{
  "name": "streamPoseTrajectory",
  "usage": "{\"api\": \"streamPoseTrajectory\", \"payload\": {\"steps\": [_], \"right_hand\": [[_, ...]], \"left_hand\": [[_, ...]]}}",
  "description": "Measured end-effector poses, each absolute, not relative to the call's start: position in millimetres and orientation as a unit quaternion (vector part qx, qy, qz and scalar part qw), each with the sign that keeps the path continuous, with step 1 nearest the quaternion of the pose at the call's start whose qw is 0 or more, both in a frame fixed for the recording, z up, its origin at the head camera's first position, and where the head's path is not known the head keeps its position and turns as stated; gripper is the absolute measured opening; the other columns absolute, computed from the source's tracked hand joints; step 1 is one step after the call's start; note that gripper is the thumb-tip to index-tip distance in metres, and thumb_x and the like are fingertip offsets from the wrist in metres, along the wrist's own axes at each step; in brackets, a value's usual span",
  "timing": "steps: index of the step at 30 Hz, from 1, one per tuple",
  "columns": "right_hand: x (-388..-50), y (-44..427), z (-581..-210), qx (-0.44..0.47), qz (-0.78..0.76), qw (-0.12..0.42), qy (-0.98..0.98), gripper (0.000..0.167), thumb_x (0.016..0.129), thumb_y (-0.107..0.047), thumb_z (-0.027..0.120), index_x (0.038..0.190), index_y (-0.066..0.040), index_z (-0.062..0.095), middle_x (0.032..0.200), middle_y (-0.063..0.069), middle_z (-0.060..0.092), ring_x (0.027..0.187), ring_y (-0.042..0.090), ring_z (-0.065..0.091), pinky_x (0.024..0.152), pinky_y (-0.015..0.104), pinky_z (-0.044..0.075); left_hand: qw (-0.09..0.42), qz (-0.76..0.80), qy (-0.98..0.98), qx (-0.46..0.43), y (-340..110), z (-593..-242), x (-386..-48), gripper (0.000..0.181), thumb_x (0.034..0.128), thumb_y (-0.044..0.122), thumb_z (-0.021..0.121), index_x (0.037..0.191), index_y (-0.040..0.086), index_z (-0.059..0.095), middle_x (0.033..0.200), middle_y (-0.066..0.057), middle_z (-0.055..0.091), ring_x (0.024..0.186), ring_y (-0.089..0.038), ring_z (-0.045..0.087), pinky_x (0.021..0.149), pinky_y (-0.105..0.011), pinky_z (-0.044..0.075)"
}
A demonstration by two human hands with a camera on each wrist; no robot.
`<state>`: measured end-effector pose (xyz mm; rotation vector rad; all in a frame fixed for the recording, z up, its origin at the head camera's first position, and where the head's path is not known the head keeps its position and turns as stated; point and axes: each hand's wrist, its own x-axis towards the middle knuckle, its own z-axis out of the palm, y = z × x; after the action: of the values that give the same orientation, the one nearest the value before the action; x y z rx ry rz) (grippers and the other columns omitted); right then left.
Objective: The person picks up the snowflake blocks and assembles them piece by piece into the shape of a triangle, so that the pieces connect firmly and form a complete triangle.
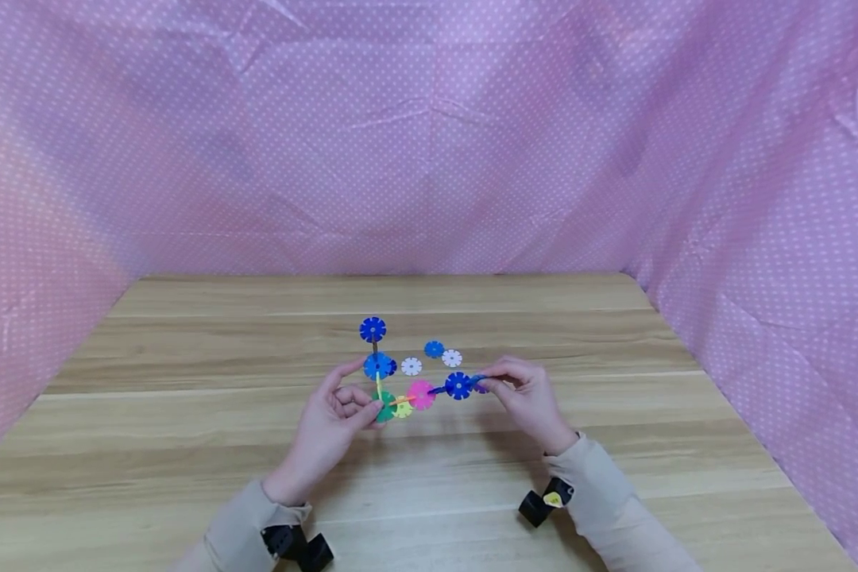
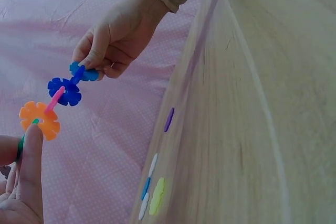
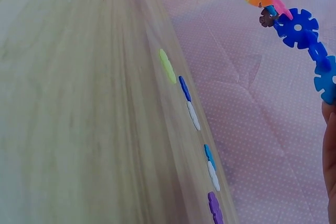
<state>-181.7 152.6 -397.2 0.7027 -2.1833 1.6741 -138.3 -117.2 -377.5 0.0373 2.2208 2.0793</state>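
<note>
Both hands hold up a bent chain of slotted plastic snowflake discs above the table. My left hand [image 1: 329, 421] pinches the green disc [image 1: 385, 407] at the bend. From there a yellow disc [image 1: 379, 385], a light blue disc [image 1: 376, 365], a brown disc [image 1: 375, 347] and a dark blue disc [image 1: 372, 329] run away from me. Rightward follow an orange disc [image 2: 41, 120], a pink disc [image 1: 422, 395], a dark blue disc [image 1: 459, 385] and another blue one [image 3: 317, 51]. My right hand [image 1: 532, 403] pinches the light blue end disc [image 2: 84, 72], partly covering it.
Loose discs lie flat on the wooden table [image 1: 222, 445]: a white disc [image 1: 411, 366] beside a dark blue one, a light blue disc [image 1: 434, 349] beside another white disc [image 1: 452, 358], a yellow disc [image 1: 403, 409] and a purple disc [image 3: 214, 207]. Pink dotted cloth [image 1: 429, 159] surrounds the table.
</note>
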Motion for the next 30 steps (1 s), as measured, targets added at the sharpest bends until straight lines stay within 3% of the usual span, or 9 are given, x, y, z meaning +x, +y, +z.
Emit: {"api": "streamPoseTrajectory", "payload": {"steps": [9, 19, 24, 30], "right_hand": [[-182, 156, -396, 0.238, 0.574, 0.115, -0.775, 0.009, 0.079, 0.013, 0.065, 0.086, 0.010, 0.069, 0.081, 0.020, 0.068, 0.073, 0.005, 0.064, 0.066, 0.021, 0.056], [-183, 159, -395, 0.230, 0.549, 0.059, -0.801, 0.010, 0.082, 0.002, 0.069, 0.091, 0.002, 0.072, 0.093, 0.016, 0.070, 0.084, 0.013, 0.066, 0.077, 0.022, 0.056], [-182, 159, -395, 0.240, 0.553, 0.072, -0.795, 0.010, 0.080, 0.006, 0.069, 0.090, 0.005, 0.071, 0.092, 0.019, 0.069, 0.084, 0.004, 0.064, 0.076, 0.021, 0.056], [-181, 158, -397, 0.246, 0.564, 0.078, -0.785, 0.010, 0.079, 0.009, 0.068, 0.089, 0.008, 0.070, 0.093, 0.026, 0.067, 0.085, 0.000, 0.063, 0.075, 0.020, 0.056]], "left_hand": [[0.055, 0.683, 0.729, 0.004, -119, -381, -141, 0.058, 0.0879, -0.004, 0.061, 0.138, 0.017, 0.041, 0.084, -0.012, 0.065, 0.074, -0.022, 0.068, 0.072, -0.028, 0.058], [0.074, 0.683, 0.727, -0.007, -123, -387, -147, 0.057, 0.0899, -0.003, 0.059, 0.140, 0.016, 0.037, 0.087, -0.010, 0.065, 0.078, -0.022, 0.068, 0.076, -0.030, 0.058], [0.079, 0.678, 0.730, -0.007, -125, -388, -148, 0.059, 0.0899, -0.003, 0.059, 0.142, 0.014, 0.035, 0.090, -0.010, 0.065, 0.077, -0.019, 0.068, 0.076, -0.031, 0.058], [0.085, 0.680, 0.728, -0.005, -129, -391, -146, 0.060, 0.0893, 0.001, 0.061, 0.141, 0.012, 0.034, 0.107, -0.013, 0.061, 0.084, -0.012, 0.066, 0.080, -0.028, 0.057]]}}
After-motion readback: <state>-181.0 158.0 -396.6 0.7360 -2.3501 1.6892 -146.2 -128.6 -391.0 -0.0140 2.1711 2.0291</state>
